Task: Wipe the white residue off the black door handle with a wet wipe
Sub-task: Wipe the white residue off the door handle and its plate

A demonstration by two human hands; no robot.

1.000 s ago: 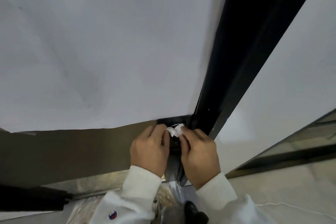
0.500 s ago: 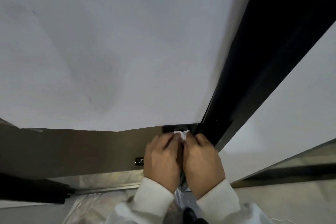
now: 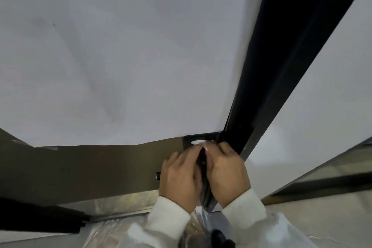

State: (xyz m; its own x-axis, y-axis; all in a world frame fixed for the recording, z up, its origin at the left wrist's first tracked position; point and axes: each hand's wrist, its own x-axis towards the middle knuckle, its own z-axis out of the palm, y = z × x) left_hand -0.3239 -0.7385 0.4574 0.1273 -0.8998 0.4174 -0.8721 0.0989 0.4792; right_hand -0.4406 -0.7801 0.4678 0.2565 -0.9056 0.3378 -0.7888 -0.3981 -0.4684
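My left hand (image 3: 181, 179) and my right hand (image 3: 227, 169) are pressed together around the black door handle (image 3: 202, 160), of which only a dark sliver shows between them. A small white wet wipe (image 3: 198, 142) pokes out above my fingertips, against the handle's black plate (image 3: 189, 140). Both hands seem to pinch the wipe at the top. A small black stub (image 3: 158, 175) sticks out left of my left hand. Any residue on the handle is hidden by my fingers.
White protective sheet (image 3: 120, 56) covers the upper door; brown door surface (image 3: 80, 171) shows below it. The black door edge (image 3: 281, 66) runs up to the right. Crinkled clear plastic film (image 3: 112, 229) lies on the floor by my sleeves.
The two hands have closed together over the handle, hiding most of the wipe. The view has shifted, so the hands sit further right and lower.
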